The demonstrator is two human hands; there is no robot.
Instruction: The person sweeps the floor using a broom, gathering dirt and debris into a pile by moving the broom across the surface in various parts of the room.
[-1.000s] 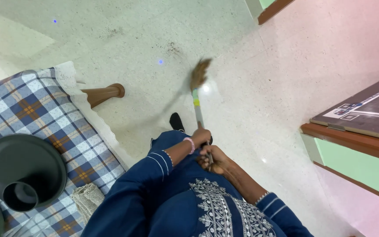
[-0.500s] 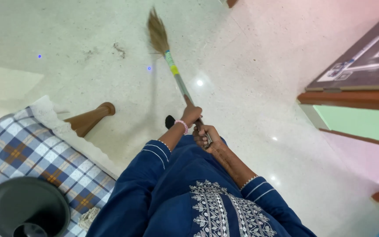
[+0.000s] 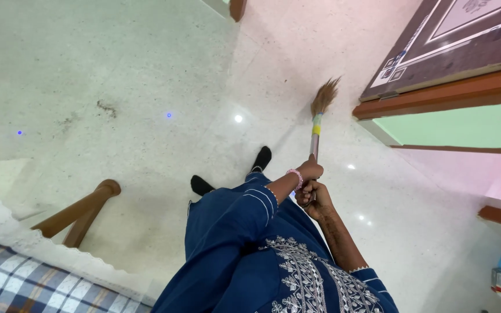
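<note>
Broom (image 3: 318, 124): grass-headed, with a grey handle banded yellow and green; its head is on the floor (image 3: 146, 69), out ahead of both hands and near the wooden door frame (image 3: 436, 93). Left hand (image 3: 310, 170): closed around the handle, uppermost, a pink bracelet at the wrist. Right hand (image 3: 310, 197): closed around the handle end, just below the left. Step: a sweeping stroke, by my reading. Dirt patch (image 3: 106, 108): far to the left of the hands; the next stroke calls for swinging the head that way. Table leg (image 3: 82, 208): lower left.
</note>
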